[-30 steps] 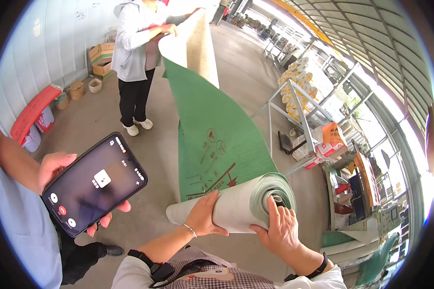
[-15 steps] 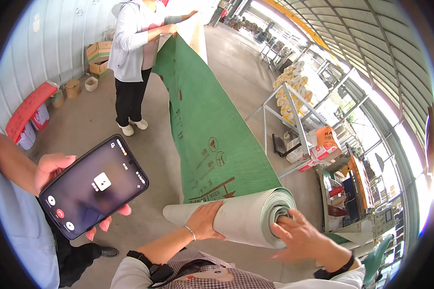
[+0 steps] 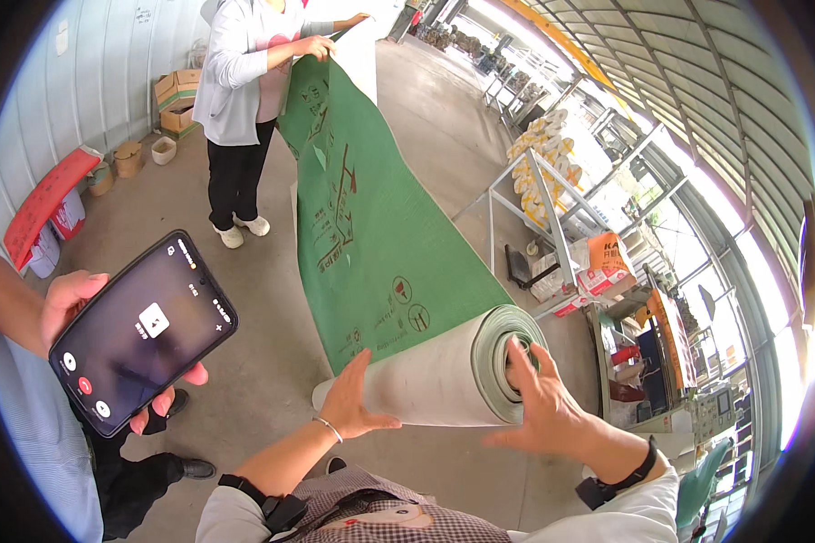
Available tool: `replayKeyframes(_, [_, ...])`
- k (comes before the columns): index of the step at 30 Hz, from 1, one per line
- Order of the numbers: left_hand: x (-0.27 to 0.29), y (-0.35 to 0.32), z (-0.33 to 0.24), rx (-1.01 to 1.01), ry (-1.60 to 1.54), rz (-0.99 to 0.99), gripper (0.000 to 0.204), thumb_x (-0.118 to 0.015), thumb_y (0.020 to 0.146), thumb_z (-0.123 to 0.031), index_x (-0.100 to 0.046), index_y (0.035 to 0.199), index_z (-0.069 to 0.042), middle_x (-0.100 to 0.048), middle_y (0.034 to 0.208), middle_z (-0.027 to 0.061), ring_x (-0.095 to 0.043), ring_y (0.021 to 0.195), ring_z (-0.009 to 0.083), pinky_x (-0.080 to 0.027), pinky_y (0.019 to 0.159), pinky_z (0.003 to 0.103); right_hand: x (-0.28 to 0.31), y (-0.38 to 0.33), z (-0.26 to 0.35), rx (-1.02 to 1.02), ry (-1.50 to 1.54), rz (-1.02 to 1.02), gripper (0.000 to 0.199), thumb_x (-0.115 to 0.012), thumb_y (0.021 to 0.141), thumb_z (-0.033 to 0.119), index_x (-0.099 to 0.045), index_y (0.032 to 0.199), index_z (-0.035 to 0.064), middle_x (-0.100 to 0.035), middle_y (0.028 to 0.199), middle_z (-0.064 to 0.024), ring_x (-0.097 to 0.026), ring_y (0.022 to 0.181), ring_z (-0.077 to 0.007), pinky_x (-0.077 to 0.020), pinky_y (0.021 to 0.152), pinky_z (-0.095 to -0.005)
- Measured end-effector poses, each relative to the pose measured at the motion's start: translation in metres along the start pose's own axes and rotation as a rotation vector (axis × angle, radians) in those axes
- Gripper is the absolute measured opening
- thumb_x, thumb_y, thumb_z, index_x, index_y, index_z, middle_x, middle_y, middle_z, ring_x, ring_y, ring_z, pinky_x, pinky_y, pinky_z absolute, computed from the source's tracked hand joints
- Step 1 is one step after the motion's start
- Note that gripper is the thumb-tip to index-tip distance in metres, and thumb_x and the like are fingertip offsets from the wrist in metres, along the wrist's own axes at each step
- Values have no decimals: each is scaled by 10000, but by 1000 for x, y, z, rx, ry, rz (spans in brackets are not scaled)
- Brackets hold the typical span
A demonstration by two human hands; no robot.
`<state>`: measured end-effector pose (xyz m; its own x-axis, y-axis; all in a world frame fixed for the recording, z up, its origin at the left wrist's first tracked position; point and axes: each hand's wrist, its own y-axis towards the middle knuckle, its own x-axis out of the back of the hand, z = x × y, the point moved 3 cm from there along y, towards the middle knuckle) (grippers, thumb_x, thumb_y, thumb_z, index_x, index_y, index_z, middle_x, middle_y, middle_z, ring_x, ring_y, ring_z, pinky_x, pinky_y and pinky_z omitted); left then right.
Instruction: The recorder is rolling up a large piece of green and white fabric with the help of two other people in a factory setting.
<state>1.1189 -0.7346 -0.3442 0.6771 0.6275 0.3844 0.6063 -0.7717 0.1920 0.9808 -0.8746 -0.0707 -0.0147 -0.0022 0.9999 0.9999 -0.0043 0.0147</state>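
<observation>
A thick roll of sheet material (image 3: 435, 380), pale outside and green on its other face, lies across in front of me. From it the printed green sheet (image 3: 371, 235) stretches away to a co-worker in a light jacket (image 3: 231, 77), who holds its far end up with both hands. At the roll's left part, my left hand (image 3: 355, 403) is open, thumb spread from the fingers, against its near side. My right hand (image 3: 548, 407) is open at the right end, fingers apart, some reaching to the coiled opening. Whether those fingertips touch the inner layers is hard to tell.
A second person's hand holds a phone (image 3: 145, 330) close on the left. A red padded bench (image 3: 50, 204) and cardboard boxes (image 3: 177, 100) stand by the left wall. To the right are a metal frame (image 3: 552, 213), cartons (image 3: 602, 262) and a machine (image 3: 702, 412).
The roll has come up and shows less printed sheet near it, more slack far off. My left hand has spread and shifted left; my right hand has moved up slightly. The phone has moved left.
</observation>
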Motion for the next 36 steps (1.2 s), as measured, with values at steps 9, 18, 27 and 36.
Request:
replayKeyframes(9, [-34, 7, -5, -175, 85, 17, 1160, -892, 658, -450, -252, 1468, 80, -315, 1522, 299, -354, 1402, 427, -317, 1171, 441, -23, 30, -41, 145, -276, -94, 988, -821, 711, 364, -326, 1462, -46, -630, 756, -80, -631, 748, -264, -512, 745, -371])
replayKeyframes(18, [-21, 29, -20, -119, -19, -58, 1146, -891, 654, -454, -283, 1454, 97, -415, 1455, 286, -414, 1353, 427, -363, 1137, 452, 16, 48, -17, 468, -298, 63, 1124, -853, 653, 435, -275, 1505, -14, -674, 887, -121, -651, 930, -295, -452, 1025, -367])
replayKeyframes(27, [-31, 36, -11, -53, 25, -107, 1142, -835, 702, -545, -269, 1469, 86, -385, 1479, 291, -402, 1367, 421, -363, 1139, 445, -24, 75, -54, -256, -343, -40, 1119, -764, 769, 498, -170, 1520, -81, -648, 674, -154, -636, 635, -379, -512, 795, -430])
replayKeyframes(36, [-24, 17, 0, -49, 58, -27, 1181, -809, 694, -605, -249, 1481, 75, -331, 1520, 278, -351, 1407, 408, -316, 1170, 436, 0, 26, -71, 468, -393, 74, 1048, -836, 686, 253, -256, 1504, -52, -676, 889, -140, -664, 902, -314, -450, 1035, -429])
